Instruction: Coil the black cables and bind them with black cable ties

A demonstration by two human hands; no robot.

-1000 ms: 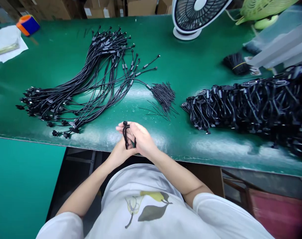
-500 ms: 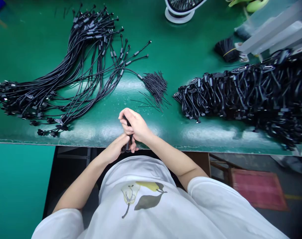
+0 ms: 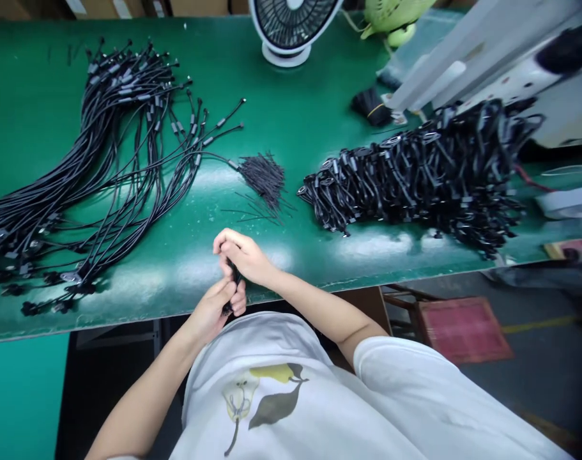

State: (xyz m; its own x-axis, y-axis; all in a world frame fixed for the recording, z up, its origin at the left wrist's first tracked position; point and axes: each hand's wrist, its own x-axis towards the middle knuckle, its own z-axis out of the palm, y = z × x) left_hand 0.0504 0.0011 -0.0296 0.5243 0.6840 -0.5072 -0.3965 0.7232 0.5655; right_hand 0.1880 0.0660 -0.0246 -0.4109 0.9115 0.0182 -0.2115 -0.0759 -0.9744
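Close to the table's front edge, my two hands meet around a folded black cable (image 3: 235,273). My left hand (image 3: 220,302) is closed on its lower part. Just above, my right hand (image 3: 243,254) has its fingers curled round the upper end, so most of the cable is hidden. Beyond my hands lies a pile of short black twist ties (image 3: 263,181), with a few loose ones nearer me. To the left spreads a heap of long loose black cables (image 3: 113,147) with plugs at their ends. A long row of bundled black cables (image 3: 391,182) lies to the right.
A white fan (image 3: 295,29) stands at the back of the green table (image 3: 319,108). A banded bunch of black ties (image 3: 371,107) lies by grey-white panels (image 3: 429,64) at the back right. A red-seated chair (image 3: 463,329) is below the right side; cardboard boxes (image 3: 199,6) line the back.
The view has turned to the right and tipped up, showing more of the fan and right side. Both hands stay closed on the cable, with the fingers slightly shifted.
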